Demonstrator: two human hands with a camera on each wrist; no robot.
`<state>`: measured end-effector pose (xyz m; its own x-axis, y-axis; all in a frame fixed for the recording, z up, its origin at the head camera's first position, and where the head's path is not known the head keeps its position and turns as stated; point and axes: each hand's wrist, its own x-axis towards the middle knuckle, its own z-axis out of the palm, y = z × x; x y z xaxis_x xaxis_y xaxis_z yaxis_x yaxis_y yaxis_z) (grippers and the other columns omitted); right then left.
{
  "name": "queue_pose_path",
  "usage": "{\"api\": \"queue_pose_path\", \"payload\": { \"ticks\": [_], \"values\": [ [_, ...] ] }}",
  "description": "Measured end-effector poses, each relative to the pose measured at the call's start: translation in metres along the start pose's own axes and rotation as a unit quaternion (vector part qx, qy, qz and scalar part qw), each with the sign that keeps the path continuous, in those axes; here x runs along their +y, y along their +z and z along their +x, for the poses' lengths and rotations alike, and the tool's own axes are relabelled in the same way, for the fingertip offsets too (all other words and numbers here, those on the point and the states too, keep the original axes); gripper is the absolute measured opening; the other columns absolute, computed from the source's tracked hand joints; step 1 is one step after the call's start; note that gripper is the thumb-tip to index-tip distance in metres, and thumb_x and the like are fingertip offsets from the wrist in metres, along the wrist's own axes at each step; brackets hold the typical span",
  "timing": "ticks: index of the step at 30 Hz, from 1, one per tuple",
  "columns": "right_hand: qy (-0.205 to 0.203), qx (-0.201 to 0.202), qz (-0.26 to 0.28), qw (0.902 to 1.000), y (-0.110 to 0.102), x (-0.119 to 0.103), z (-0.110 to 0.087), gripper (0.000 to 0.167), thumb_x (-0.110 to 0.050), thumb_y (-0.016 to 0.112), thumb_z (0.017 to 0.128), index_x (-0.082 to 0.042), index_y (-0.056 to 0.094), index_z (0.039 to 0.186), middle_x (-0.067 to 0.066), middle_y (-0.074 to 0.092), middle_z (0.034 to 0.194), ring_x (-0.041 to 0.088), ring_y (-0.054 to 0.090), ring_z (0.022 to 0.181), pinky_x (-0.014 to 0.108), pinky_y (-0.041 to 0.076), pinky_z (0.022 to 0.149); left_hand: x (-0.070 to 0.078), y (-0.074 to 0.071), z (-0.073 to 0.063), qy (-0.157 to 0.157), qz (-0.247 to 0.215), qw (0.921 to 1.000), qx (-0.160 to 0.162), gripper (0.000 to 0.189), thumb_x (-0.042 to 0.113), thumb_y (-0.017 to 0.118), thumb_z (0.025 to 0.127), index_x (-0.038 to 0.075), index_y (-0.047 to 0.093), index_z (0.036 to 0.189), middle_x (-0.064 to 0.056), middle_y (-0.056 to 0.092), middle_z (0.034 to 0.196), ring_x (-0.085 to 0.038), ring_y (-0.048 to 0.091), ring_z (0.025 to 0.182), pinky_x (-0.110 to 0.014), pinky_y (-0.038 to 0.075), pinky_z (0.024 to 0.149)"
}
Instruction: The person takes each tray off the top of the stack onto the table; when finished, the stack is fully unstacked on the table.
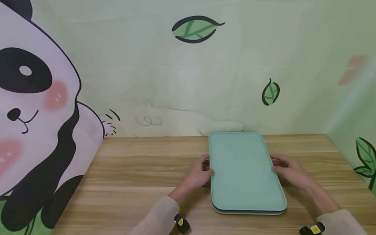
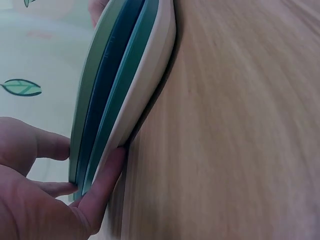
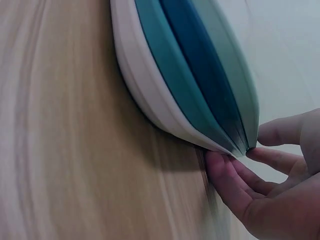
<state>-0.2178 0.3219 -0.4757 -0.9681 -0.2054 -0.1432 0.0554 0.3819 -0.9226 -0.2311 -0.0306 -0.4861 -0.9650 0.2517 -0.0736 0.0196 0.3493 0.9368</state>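
A stack of several rectangular trays lies on the wooden table, its pale green top tray [image 1: 246,171] face up. Below that one, the left wrist view shows a dark blue tray [image 2: 104,75], a teal tray [image 2: 126,67] and a cream tray [image 2: 150,70] at the bottom. My left hand [image 1: 197,173] grips the stack's left edge, thumb at the top rim and fingers [image 2: 107,182] low by the cream tray. On the opposite edge my right hand [image 1: 291,172] holds it likewise, its fingertips [image 3: 217,165] beneath the cream tray's rim. The stacked trays hide some fingers in the head view.
The wooden table [image 1: 142,167] meets a pale green wall [image 1: 140,60] behind the trays, painted with leaves and a large panda [image 1: 50,154] at left. Small black devices, one [image 1: 182,223] at the left cuff and another [image 1: 312,231] at the right, sit on my wrists.
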Motion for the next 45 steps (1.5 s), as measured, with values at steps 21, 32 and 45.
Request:
{"api": "queue_pose_path", "payload": {
  "ticks": [21,32,45],
  "values": [
    [-0.07,0.032,-0.095,0.9925,0.011,0.006,-0.002,0.051,-0.012,0.056,0.111,0.013,0.041,0.153,0.037,0.057,0.139,0.042,0.063,0.118,0.032,0.061,0.076,-0.01,-0.007,-0.002,0.003,-0.073,0.9965,-0.041,0.057,0.003,0.063,0.105,0.008,0.043,0.158,-0.021,0.054,0.145,-0.031,0.064,0.117,-0.042,0.065,0.078],
    [-0.054,0.031,-0.083,0.9946,0.013,0.006,-0.005,0.053,-0.016,0.052,0.113,0.012,0.037,0.155,0.04,0.051,0.145,0.038,0.066,0.114,0.034,0.062,0.074,-0.01,-0.009,-0.003,0.007,-0.056,0.9968,-0.056,0.06,0.007,0.062,0.107,0.01,0.038,0.162,-0.02,0.053,0.148,-0.032,0.062,0.122,-0.043,0.064,0.083],
    [-0.079,0.026,-0.165,0.9828,0.013,-0.006,-0.009,0.055,-0.005,0.058,0.107,0.016,0.039,0.153,0.039,0.052,0.145,0.052,0.056,0.128,0.049,0.058,0.091,-0.009,-0.011,-0.003,-0.009,-0.059,0.9964,-0.061,0.064,0.01,0.066,0.106,0.013,0.038,0.163,-0.018,0.051,0.151,-0.032,0.059,0.128,-0.043,0.064,0.086]
  ]
}}
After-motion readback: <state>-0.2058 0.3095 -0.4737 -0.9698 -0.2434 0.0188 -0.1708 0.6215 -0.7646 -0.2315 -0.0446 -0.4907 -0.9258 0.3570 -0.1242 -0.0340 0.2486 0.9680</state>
